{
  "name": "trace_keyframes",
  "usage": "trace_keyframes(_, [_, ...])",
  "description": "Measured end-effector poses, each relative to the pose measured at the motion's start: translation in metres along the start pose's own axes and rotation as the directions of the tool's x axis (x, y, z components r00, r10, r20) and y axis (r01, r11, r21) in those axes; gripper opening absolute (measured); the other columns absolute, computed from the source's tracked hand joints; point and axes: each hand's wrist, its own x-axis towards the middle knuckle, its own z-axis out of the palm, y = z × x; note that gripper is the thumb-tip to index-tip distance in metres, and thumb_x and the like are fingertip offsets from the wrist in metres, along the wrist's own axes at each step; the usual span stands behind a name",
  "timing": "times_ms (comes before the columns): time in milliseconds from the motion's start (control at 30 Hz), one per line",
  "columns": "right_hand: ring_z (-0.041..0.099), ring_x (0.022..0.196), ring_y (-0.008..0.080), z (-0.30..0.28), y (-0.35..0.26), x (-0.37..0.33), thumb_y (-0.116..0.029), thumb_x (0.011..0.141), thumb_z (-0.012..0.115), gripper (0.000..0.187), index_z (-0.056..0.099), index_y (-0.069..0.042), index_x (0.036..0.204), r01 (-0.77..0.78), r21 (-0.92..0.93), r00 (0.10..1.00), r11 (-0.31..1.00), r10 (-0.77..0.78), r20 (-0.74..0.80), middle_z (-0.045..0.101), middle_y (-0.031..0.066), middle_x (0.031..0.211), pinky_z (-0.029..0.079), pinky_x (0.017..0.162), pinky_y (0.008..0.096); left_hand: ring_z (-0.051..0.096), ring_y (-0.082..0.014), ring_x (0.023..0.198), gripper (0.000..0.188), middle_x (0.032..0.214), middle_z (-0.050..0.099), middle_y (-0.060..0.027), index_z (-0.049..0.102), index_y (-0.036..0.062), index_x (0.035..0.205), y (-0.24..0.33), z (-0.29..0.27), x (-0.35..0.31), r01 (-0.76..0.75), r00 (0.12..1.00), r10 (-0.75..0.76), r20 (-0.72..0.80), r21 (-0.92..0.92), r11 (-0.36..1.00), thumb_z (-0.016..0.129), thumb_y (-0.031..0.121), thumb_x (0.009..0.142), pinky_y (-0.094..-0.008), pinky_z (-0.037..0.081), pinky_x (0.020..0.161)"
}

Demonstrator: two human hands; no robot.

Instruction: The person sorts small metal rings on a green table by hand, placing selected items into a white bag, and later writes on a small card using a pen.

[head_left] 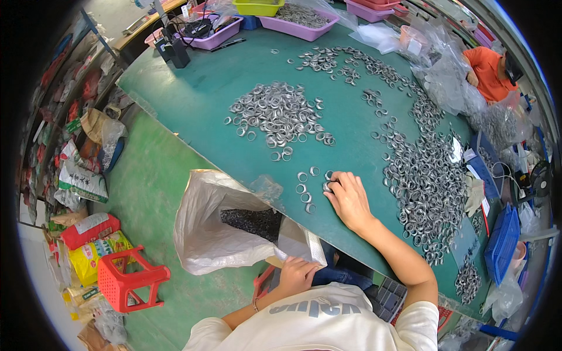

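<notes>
My left hand is closed on the near rim of a large white woven sack, which gapes below the table edge. Dark small pieces lie inside the sack; their kind is too small to make out. My right hand rests on the green table with its fingers curled over a few grey metal rings, partly hidden by the fingertips. Just left of it several loose rings lie in a short row. A heap of rings sits farther off, and a much larger pile spreads to the right.
Purple trays stand along the table's far edge. Plastic bags and a blue basket line the right side. A person in orange is at the far right. A red stool stands on the floor at left, near packed shelves.
</notes>
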Motion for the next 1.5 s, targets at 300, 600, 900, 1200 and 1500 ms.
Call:
trace_keyframes(300, [0.056,0.095,0.0314,-0.009,-0.072,-0.006,-0.005,0.076,0.072,0.019,0.06,0.001,0.09,-0.035,0.403,0.989,0.915,-0.025,0.145,0.058,0.0127,0.098,0.046,0.084,0.0383,0.059,-0.0218,0.066,0.007,0.068,0.065,-0.005,0.07,0.0087,0.083,0.0,0.0,0.0,-0.009,1.0,0.009,-0.025,0.0,1.0,0.069,0.009,0.076,-0.0357,0.038,0.066])
trace_keyframes(600, [0.052,0.092,0.0311,0.002,-0.005,0.013,-0.009,0.075,0.073,0.025,0.059,-0.001,0.094,-0.215,0.021,0.975,0.976,0.216,-0.042,0.055,0.0122,0.098,0.043,0.079,0.0404,0.058,-0.0207,0.063,0.01,0.065,0.063,-0.0034,0.072,0.0102,0.083,0.0,0.002,-0.003,-0.021,0.998,0.021,-0.062,-0.004,1.0,0.072,0.008,0.073,-0.0346,0.038,0.064])
trace_keyframes(900, [0.052,0.091,0.0295,0.015,-0.007,0.034,-0.009,0.075,0.072,0.018,0.061,-0.001,0.087,-0.128,0.108,0.983,0.986,0.14,-0.115,0.055,0.0107,0.096,0.042,0.079,0.0389,0.058,-0.0206,0.063,0.008,0.064,0.063,-0.0034,0.072,0.0111,0.084,-0.002,0.003,-0.004,-0.027,0.996,0.026,-0.081,-0.001,1.0,0.071,0.009,0.076,-0.0348,0.037,0.063])
trace_keyframes(1200, [0.052,0.092,0.0309,0.018,-0.014,0.029,-0.004,0.075,0.069,0.016,0.058,-0.001,0.086,-0.159,0.265,0.983,0.951,0.177,-0.048,0.055,0.0123,0.097,0.043,0.081,0.0399,0.058,-0.0211,0.062,0.009,0.064,0.062,-0.0039,0.073,0.0118,0.084,-0.001,0.0,-0.003,-0.001,0.998,0.001,-0.058,-0.012,1.0,0.071,0.01,0.076,-0.035,0.037,0.063])
trace_keyframes(1500, [0.05,0.101,0.0308,0.022,-0.09,-0.002,-0.008,0.073,0.075,0.025,0.057,-0.004,0.091,-0.018,0.447,0.992,0.894,-0.038,0.117,0.055,0.0111,0.103,0.041,0.086,0.0392,0.059,-0.0224,0.066,0.006,0.066,0.063,-0.0056,0.07,0.0082,0.083,0.0,0.003,0.0,-0.054,0.993,0.053,-0.105,-0.009,0.999,0.069,0.01,0.077,-0.0353,0.039,0.066])
